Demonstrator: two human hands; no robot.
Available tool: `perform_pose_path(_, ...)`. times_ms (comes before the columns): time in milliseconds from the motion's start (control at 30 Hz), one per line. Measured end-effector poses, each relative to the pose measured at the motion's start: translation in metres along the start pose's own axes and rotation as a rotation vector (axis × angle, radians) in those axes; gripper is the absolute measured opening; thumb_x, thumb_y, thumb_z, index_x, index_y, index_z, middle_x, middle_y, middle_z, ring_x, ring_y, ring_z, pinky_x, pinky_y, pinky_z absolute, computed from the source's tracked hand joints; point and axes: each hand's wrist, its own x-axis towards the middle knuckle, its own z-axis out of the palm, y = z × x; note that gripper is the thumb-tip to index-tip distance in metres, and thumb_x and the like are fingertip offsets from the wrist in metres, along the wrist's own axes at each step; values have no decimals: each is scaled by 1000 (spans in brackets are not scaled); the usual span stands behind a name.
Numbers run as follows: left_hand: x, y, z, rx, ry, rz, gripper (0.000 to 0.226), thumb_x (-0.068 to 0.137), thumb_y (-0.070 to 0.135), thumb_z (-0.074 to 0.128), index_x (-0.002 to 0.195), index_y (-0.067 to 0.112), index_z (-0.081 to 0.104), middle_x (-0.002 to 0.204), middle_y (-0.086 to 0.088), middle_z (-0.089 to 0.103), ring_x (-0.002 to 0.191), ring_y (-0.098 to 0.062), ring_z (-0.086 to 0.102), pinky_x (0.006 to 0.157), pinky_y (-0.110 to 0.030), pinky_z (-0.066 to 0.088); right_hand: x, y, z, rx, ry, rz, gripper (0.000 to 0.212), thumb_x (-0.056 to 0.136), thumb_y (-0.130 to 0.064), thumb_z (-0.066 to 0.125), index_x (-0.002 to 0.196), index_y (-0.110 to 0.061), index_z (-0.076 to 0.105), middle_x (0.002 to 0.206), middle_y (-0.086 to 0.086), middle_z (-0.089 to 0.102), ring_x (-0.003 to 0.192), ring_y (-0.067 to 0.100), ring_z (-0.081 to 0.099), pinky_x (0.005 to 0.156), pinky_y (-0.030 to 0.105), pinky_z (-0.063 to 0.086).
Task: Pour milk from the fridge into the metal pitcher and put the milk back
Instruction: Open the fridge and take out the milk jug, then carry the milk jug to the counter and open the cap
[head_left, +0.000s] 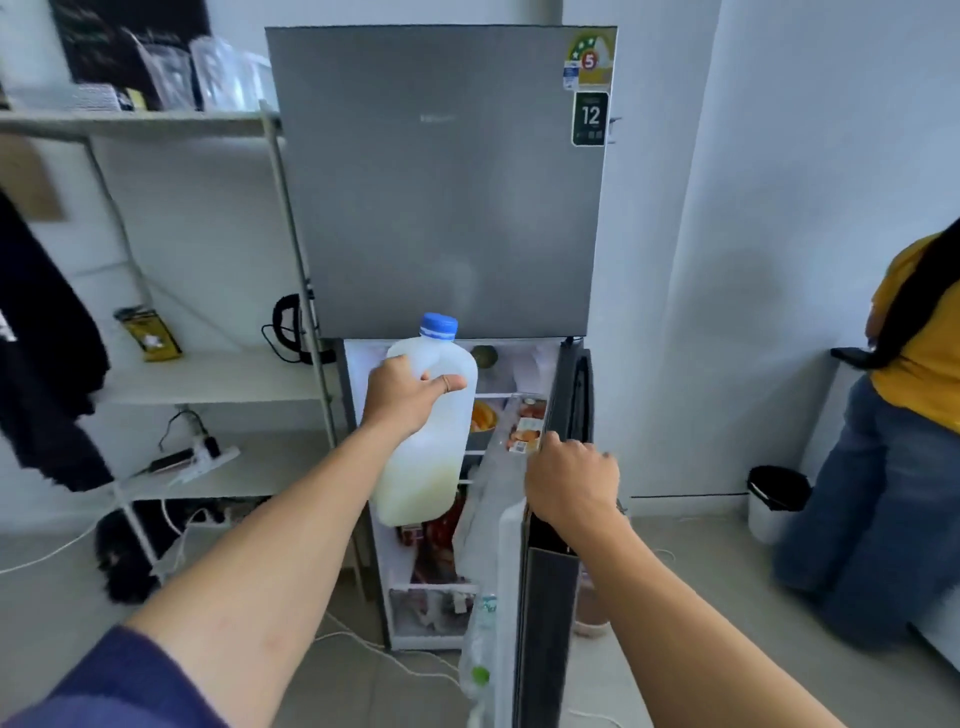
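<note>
My left hand (402, 397) grips a translucent plastic milk jug (436, 467) with a blue cap by its handle, held upright in front of the open lower fridge compartment (431, 571). Only the bottom third of the jug holds milk. My right hand (569, 480) is closed over the top edge of the open lower fridge door (545, 597), which swings toward me on the right. The grey upper fridge door (441, 182) is shut. The metal pitcher is not in view.
A white shelving unit (208, 374) stands left of the fridge with a kettle (291, 327), a power strip and cables. A dark garment hangs at far left. A person in a yellow top (914, 364) stands at the right beside a small bin (774, 499). Bottles sit in the door rack.
</note>
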Motion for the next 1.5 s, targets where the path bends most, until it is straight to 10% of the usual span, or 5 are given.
perform_pose_path(567,114,-96,-94,-33,282,-157,48,69,37,84,65,12,43,60,1,40,53,-19,36,45,-26,25,104,-127,56,179,4,-326,42,102,-45,27,125,-17,48,101,6,70,90,30,66,66,34,47)
perform_pose_path(900,206,-163,-126,-39,315,-225,47,67,37,85,71,7,49,67,-2,43,59,-19,41,47,-27,29,178,-204,93,197,-86,-435,34,95,-25,40,127,-13,39,106,7,67,98,30,59,88,35,39)
perform_pose_path(1133,254,-202,-132,-31,306,-231,52,67,36,85,90,-6,64,79,-5,57,69,-22,51,53,-26,37,230,-241,134,194,-278,-394,67,96,-27,41,153,-10,10,162,3,5,149,18,0,115,36,22)
perform_pose_path(1500,289,-246,-117,-25,221,-282,50,68,41,83,79,-2,58,75,-5,52,66,-23,49,53,-28,37,296,-271,155,67,-316,-343,74,96,-29,41,152,-6,-1,162,7,-5,148,24,-4,120,37,13)
